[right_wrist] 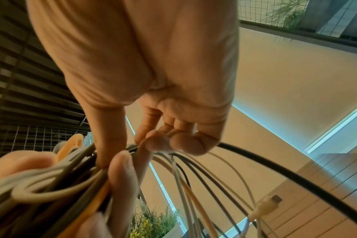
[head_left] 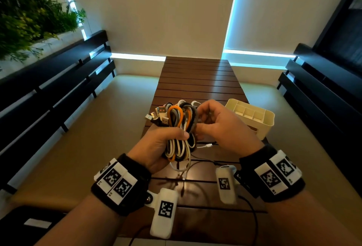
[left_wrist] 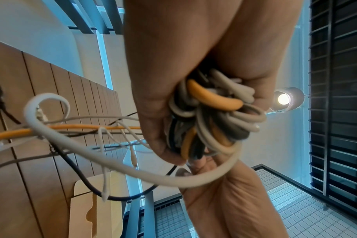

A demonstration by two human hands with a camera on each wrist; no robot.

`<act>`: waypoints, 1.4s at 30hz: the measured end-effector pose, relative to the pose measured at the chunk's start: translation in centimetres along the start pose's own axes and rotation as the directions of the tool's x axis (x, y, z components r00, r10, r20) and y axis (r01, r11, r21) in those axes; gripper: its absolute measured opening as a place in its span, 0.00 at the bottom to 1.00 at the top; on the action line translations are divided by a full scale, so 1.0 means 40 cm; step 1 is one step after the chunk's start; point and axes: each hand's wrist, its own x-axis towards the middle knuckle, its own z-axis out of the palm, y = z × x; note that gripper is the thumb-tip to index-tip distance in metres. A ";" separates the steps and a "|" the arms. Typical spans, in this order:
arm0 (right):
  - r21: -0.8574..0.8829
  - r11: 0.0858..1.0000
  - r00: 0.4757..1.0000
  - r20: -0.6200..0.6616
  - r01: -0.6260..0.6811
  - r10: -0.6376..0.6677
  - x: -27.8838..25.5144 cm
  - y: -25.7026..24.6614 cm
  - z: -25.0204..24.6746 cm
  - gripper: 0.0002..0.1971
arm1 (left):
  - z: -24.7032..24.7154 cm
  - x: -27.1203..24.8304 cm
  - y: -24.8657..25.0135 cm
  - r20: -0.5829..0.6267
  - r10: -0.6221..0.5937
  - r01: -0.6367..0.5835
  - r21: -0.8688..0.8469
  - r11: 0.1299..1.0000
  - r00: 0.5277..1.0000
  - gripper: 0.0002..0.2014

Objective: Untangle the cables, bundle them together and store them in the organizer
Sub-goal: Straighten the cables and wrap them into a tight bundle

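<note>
Left hand (head_left: 156, 144) fisted, gripping; right hand (head_left: 221, 126) apparently pinching, both raised close together.

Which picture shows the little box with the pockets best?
The head view. There the organizer sits whole on the table, beside the right hand, and its dividers show. The left wrist view catches only one cream side of it. The right wrist view shows at most a sliver at the right edge.

Slatted wooden table (head_left: 195, 81) beneath fingers; green plants (head_left: 29, 16) far left of fingers; dark slatted benches (head_left: 58, 81) flanking; lit lamp (left_wrist: 285, 99) beyond fingers.
</note>
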 end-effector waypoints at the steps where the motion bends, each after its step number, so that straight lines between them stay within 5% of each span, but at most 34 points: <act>1: -0.021 1.000 1.000 0.000 -0.018 0.018 0.000 -0.001 -0.001 0.14 | 0.002 0.000 -0.002 0.007 0.004 -0.004 0.009 1.000 1.000 0.28; 9: -0.261 0.964 0.991 -0.131 -0.049 0.015 -0.011 -0.017 -0.004 0.17 | 0.016 -0.001 -0.020 -0.068 0.040 -0.042 -0.029 0.999 0.997 0.21; 15: 0.020 0.995 0.982 -0.164 0.100 -0.095 -0.020 -0.011 -0.041 0.17 | 0.027 -0.006 0.004 -0.099 0.033 -0.048 -0.150 0.988 0.995 0.12; 19: 0.038 0.985 0.952 -0.263 0.171 -0.155 -0.018 -0.008 -0.045 0.16 | 0.022 -0.018 0.024 -0.060 0.048 -0.057 -0.156 0.986 0.997 0.04; 24: -0.081 0.982 0.985 0.015 0.173 -0.172 -0.014 -0.015 -0.005 0.23 | 0.059 -0.030 -0.002 -0.026 0.068 -0.071 -0.125 0.990 0.997 0.19; 29: -0.201 0.962 0.976 0.149 0.184 -0.155 -0.018 -0.030 -0.016 0.24 | 0.048 -0.045 -0.012 0.047 0.040 -0.034 -0.123 0.992 0.998 0.05; 34: 0.025 0.985 0.958 0.227 0.173 -0.174 -0.025 -0.033 -0.021 0.29 | 0.055 -0.060 -0.012 0.106 -0.006 0.014 -0.075 0.997 0.994 0.05; 36: -0.009 0.982 0.954 0.239 0.189 -0.181 -0.028 -0.039 -0.021 0.28 | 0.061 -0.062 -0.013 0.092 0.001 0.004 -0.053 0.999 0.996 0.03; 39: -0.157 0.964 0.966 0.177 0.214 -0.186 -0.027 -0.037 -0.010 0.27 | 0.059 -0.054 -0.011 0.044 0.023 -0.020 -0.057 0.998 0.999 0.05; 42: -0.288 0.914 0.947 -0.057 0.286 -0.315 -0.035 -0.034 0.021 0.24 | 0.060 -0.038 0.003 -0.105 0.085 -0.095 -0.095 0.991 0.991 0.14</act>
